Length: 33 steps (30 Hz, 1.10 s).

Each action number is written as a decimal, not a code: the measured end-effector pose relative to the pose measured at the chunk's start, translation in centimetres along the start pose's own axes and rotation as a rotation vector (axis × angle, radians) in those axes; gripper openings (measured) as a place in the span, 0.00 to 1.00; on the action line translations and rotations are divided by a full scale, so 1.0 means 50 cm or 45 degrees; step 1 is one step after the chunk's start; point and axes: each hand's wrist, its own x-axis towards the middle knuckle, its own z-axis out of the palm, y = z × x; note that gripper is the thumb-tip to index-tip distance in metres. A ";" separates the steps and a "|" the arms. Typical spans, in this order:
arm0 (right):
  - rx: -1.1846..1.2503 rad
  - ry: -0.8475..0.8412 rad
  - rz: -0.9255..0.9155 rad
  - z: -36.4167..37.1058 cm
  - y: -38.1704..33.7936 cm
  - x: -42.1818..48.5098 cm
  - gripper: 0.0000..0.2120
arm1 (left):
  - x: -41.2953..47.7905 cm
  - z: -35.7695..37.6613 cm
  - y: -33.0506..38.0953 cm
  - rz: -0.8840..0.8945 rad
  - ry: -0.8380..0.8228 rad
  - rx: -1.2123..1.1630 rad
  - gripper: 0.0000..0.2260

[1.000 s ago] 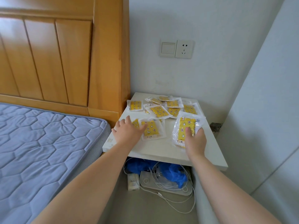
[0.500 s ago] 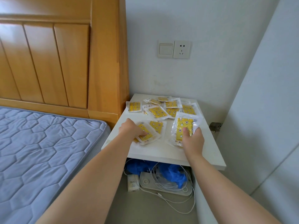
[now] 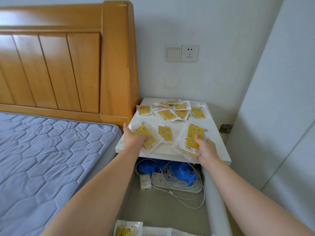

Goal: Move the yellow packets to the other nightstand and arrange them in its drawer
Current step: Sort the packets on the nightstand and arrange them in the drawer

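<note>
Yellow star-printed packets in clear plastic sleeves (image 3: 172, 111): loose cluster at the rear of the white nightstand top (image 3: 215, 138); single packet (image 3: 165, 132) lying mid-front. Left hand (image 3: 136, 142) grips a lifted packet (image 3: 144, 133) at the front-left corner. Right hand (image 3: 207, 149) clamps a packet stack (image 3: 195, 133) at the front edge, thumb on top.

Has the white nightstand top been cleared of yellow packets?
No, a loose cluster of yellow patterned plastic packets lies at the back of the white nightstand top.
</note>
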 end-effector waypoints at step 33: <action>-0.185 -0.476 0.436 -0.116 0.192 -0.129 0.09 | -0.167 -0.093 -0.214 -0.449 -0.845 0.231 0.13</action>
